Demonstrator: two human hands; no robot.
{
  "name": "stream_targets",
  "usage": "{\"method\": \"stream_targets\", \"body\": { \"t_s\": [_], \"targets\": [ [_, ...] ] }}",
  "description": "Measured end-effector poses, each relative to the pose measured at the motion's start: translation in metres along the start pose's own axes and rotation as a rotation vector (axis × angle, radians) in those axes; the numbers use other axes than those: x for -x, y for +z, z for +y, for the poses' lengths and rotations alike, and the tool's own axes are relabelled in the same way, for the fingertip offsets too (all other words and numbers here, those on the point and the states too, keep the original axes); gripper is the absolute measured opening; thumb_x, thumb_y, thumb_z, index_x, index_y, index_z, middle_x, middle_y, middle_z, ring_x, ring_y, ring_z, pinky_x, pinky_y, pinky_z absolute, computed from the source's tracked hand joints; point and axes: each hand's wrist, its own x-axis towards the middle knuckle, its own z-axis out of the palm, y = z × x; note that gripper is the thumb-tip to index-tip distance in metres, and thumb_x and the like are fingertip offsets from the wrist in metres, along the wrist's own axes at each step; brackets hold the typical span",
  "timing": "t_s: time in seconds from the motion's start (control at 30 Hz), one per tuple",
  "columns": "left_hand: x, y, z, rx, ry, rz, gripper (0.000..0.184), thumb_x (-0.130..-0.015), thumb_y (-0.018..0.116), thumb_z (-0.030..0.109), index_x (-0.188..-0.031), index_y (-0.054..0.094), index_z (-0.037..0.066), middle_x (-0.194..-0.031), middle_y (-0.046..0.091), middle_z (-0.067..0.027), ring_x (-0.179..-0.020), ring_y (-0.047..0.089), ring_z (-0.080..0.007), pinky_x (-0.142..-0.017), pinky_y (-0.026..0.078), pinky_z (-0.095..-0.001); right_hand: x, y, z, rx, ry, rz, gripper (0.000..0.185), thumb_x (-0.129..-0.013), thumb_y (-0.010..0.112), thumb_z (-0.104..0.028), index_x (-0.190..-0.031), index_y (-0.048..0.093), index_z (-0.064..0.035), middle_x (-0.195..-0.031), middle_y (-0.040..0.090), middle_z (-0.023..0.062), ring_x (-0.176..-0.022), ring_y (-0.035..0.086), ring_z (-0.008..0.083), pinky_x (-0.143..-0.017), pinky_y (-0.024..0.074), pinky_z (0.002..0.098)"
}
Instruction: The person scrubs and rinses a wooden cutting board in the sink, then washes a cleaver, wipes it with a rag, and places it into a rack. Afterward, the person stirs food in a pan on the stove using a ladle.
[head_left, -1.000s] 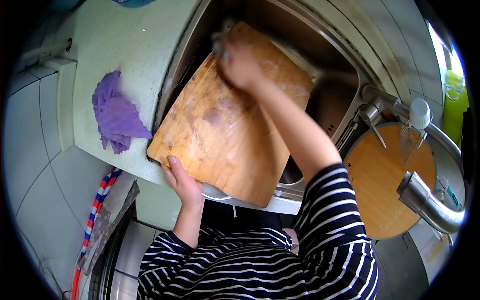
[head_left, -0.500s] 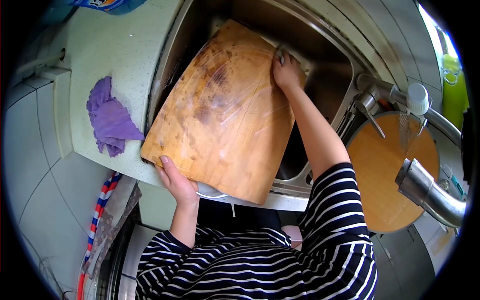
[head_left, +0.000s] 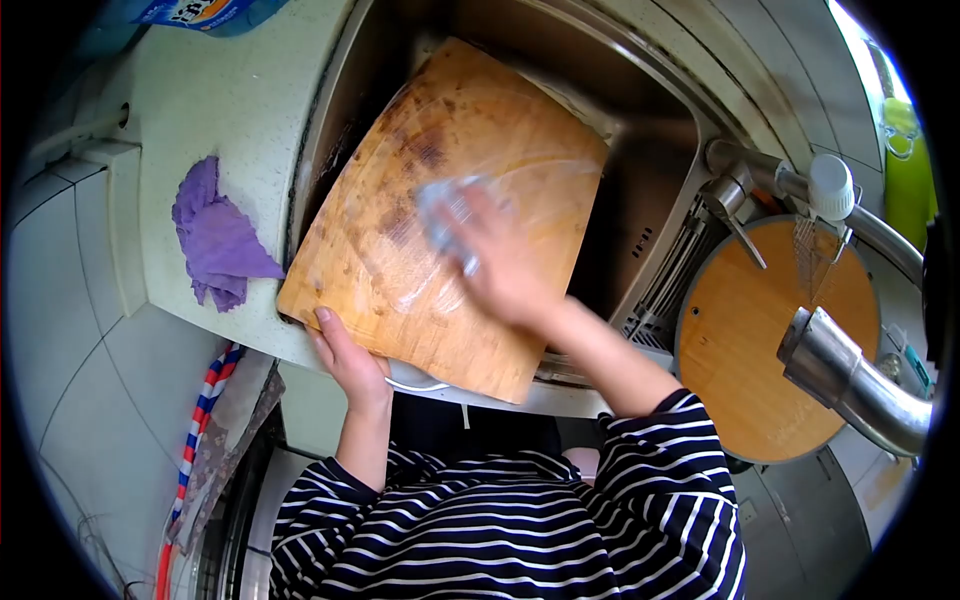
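Observation:
A large wooden cutting board (head_left: 450,330) lies tilted across the sink, its near edge over the counter front. Dark stains and whitish wet streaks mark its face. My left hand (head_left: 352,365) grips the near left corner, thumb on top and the other fingers hidden beneath. Pressed to the middle of the board is my right hand (head_left: 505,265), smeared by motion and closed over a grey scouring pad (head_left: 447,222). The pad is blurred, so its exact material cannot be made out.
Under the board is a steel sink (head_left: 650,180). A purple cloth (head_left: 218,240) lies on the counter at left. At right are a faucet (head_left: 850,375) and a round wooden board (head_left: 740,350). A blue bottle (head_left: 225,15) stands at the far left.
My right hand has swept with the scouring pad from the board's far right edge to its middle. My left hand keeps its hold on the corner; the board has barely shifted.

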Motion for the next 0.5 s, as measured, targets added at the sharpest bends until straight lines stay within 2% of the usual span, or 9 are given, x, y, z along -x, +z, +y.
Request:
{"method": "stream_targets", "body": {
  "t_s": [0.03, 0.07, 0.1, 0.17, 0.23, 0.3, 0.33, 0.43, 0.5],
  "targets": [
    [0.000, 0.001, 0.000, -0.003, 0.011, 0.001, 0.058, -0.096, 0.042, 0.037, -0.139, 0.023, 0.002, -0.136, 0.037, -0.0149, -0.122, 0.043, -0.0260, -0.100, 0.037, -0.0379, -0.005, -0.001, 0.031, 0.106, 0.082, 0.030, 0.049, -0.090, 0.050, -0.023, -0.136, 0.039, -0.0115, -0.141, 0.032, 0.0215, -0.132, 0.028, 0.0386, -0.109, 0.0219, 0.0493],
    [-0.001, 0.002, 0.000, -0.004, 0.019, 0.000, 0.059, -0.096, 0.043, 0.037, -0.139, 0.023, 0.002, -0.136, 0.037, -0.0148, -0.122, 0.043, -0.0260, -0.100, 0.037, -0.0378, -0.013, 0.005, 0.069, 0.023, 0.192, 0.116, 0.048, -0.091, 0.047, -0.026, -0.136, 0.038, -0.0095, -0.141, 0.031, 0.0232, -0.131, 0.028, 0.0398, -0.108, 0.0232, 0.0474],
    [-0.001, 0.002, 0.000, -0.007, 0.027, -0.002, 0.059, -0.096, 0.043, 0.037, -0.139, 0.023, 0.002, -0.136, 0.037, -0.0148, -0.122, 0.042, -0.0259, -0.100, 0.037, -0.0377, -0.024, 0.001, 0.101, 0.083, 0.235, 0.163, 0.047, -0.092, 0.046, -0.027, -0.135, 0.039, -0.0094, -0.140, 0.032, 0.0246, -0.130, 0.029, 0.0412, -0.106, 0.0259, 0.0467],
    [0.000, 0.002, 0.000, -0.018, 0.037, -0.008, 0.059, -0.096, 0.042, 0.037, -0.139, 0.022, 0.002, -0.136, 0.036, -0.0151, -0.123, 0.042, -0.0258, -0.101, 0.036, -0.0374, -0.041, 0.004, 0.142, 0.066, 0.391, 0.262, 0.046, -0.092, 0.046, -0.032, -0.134, 0.041, -0.0121, -0.141, 0.033, 0.0218, -0.129, 0.031, 0.0410, -0.104, 0.0275, 0.0485],
    [-0.001, 0.002, 0.002, -0.032, 0.043, -0.024, 0.060, -0.096, 0.042, 0.038, -0.139, 0.020, 0.003, -0.137, 0.034, -0.0158, -0.123, 0.040, -0.0256, -0.101, 0.036, -0.0369, -0.046, 0.008, 0.129, 0.151, 0.416, 0.324, 0.046, -0.089, 0.047, -0.031, -0.130, 0.044, -0.0092, -0.136, 0.038, 0.0232, -0.126, 0.034, 0.0405, -0.104, 0.0281, 0.0488],
    [-0.001, 0.002, 0.002, -0.027, 0.031, -0.019, 0.060, -0.096, 0.042, 0.038, -0.139, 0.020, 0.003, -0.137, 0.034, -0.0158, -0.123, 0.040, -0.0257, -0.101, 0.036, -0.0371, -0.033, 0.012, 0.084, 0.175, 0.274, 0.298, 0.047, -0.087, 0.049, -0.024, -0.130, 0.044, -0.0049, -0.135, 0.037, 0.0271, -0.125, 0.034, 0.0427, -0.106, 0.0261, 0.0494],
    [-0.001, 0.002, 0.002, -0.024, 0.024, -0.013, 0.060, -0.096, 0.042, 0.037, -0.139, 0.020, 0.003, -0.137, 0.034, -0.0157, -0.123, 0.040, -0.0257, -0.101, 0.036, -0.0372, -0.019, 0.012, 0.055, 0.032, 0.210, 0.233, 0.050, -0.086, 0.050, -0.021, -0.133, 0.041, -0.0066, -0.138, 0.034, 0.0260, -0.126, 0.034, 0.0423, -0.107, 0.0259, 0.0492],
    [-0.002, 0.001, 0.001, -0.008, 0.037, -0.041, 0.060, -0.096, 0.042, 0.037, -0.139, 0.020, 0.003, -0.137, 0.034, -0.0156, -0.123, 0.040, -0.0257, -0.100, 0.036, -0.0375, 0.016, -0.001, -0.020, -0.056, 0.062, 0.048, 0.052, -0.085, 0.053, -0.020, -0.134, 0.040, -0.0127, -0.140, 0.034, 0.0212, -0.130, 0.031, 0.0388, -0.106, 0.0261, 0.0516],
    [-0.002, 0.002, 0.001, -0.007, 0.039, -0.030, 0.060, -0.096, 0.042, 0.037, -0.139, 0.020, 0.003, -0.137, 0.034, -0.0156, -0.123, 0.040, -0.0258, -0.100, 0.036, -0.0377, 0.024, -0.006, -0.018, -0.110, -0.018, -0.032, 0.051, -0.086, 0.053, -0.021, -0.134, 0.040, -0.0146, -0.140, 0.034, 0.0206, -0.130, 0.032, 0.0383, -0.105, 0.0271, 0.0522]
  ]
}}
